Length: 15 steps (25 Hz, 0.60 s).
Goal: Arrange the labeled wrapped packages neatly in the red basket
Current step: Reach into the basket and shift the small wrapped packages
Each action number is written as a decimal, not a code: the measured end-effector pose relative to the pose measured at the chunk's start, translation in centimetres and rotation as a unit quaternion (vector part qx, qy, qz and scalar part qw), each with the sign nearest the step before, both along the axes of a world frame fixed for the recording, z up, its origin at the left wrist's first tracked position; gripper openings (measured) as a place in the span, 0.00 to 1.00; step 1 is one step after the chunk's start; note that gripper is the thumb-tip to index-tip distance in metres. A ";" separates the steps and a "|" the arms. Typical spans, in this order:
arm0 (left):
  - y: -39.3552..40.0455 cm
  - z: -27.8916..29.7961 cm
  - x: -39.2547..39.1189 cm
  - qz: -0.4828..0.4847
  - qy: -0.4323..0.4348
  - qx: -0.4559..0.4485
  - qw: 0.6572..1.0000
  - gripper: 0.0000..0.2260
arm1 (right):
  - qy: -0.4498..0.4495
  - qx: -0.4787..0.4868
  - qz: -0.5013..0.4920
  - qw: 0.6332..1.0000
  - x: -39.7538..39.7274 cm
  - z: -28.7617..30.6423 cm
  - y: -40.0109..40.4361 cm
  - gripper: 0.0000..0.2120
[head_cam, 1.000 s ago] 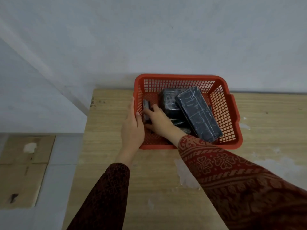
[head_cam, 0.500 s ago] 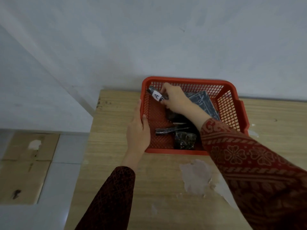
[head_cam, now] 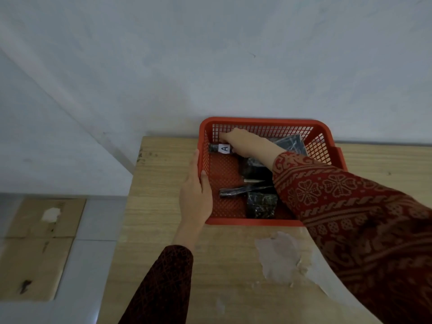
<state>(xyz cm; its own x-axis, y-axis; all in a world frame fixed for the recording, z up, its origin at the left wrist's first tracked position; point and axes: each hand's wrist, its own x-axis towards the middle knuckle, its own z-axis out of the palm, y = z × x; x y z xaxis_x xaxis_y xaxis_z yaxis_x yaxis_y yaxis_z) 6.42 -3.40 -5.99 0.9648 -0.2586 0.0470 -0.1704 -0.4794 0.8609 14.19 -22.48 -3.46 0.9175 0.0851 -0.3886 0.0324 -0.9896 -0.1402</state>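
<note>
Head view, looking down: a red basket point(head_cam: 264, 121) of perforated plastic, rectangular with rounded corners and lattice walls, sits at the far edge of a pale wood-grain surface point(head_cam: 163, 230), against a plain grey wall point(head_cam: 210, 54). A patch of the laminate at 5 o'clock from the basket has peeled to a whitish, ragged scar point(head_cam: 280, 258).

Inside the basket lie several dark packages in glossy, crinkled wrap: a broad flat one point(head_cam: 292, 143) at 1 o'clock, partly under the forearm; a blocky one point(head_cam: 253, 170) near the centre; a thin, stick-like one point(head_cam: 240, 190) lying crosswise; and a squat, roughly square one point(head_cam: 261, 205) against the near wall.

The right hand point(head_cam: 245, 141) reaches from a red patterned sleeve point(head_cam: 339, 195) across the basket to its 11 o'clock corner, palm down, fingers extended toward the far wall. Its grip is closed over one end of a slim dark package marked A point(head_cam: 218, 148), whose white label faces up; the package lies along the far-left corner, its free end just beside the left wall.

The left hand point(head_cam: 196, 197), emerging from a dark maroon sleeve point(head_cam: 168, 281), clasps the basket's left rim at 9 o'clock, thumb hooked inside the wall and fingers laid along the outside.

Flattened cardboard point(head_cam: 39, 244) lies on the tiled floor at 8 o'clock, well apart from the surface.
</note>
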 end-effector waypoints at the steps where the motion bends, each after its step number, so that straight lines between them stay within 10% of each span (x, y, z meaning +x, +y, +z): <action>1: 0.0 0.1 0.0 -0.001 -0.002 0.001 1.000 0.23 | 0.001 -0.007 0.001 1.000 0.0 -0.2 0.1 0.19; 15: -0.1 0.1 -0.2 0.014 -0.014 0.010 1.000 0.23 | -0.094 -0.138 -0.066 0.984 0.0 -2.7 3.5 0.17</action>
<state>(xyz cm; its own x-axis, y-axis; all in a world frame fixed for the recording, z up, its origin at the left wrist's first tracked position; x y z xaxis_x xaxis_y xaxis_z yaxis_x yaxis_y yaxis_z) 6.20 -3.46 -5.86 0.9699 -0.2333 0.0695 -0.1812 -0.5014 0.8460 14.19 -18.97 -6.21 0.9712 -0.1250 -0.2029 -0.0996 -0.9864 0.1311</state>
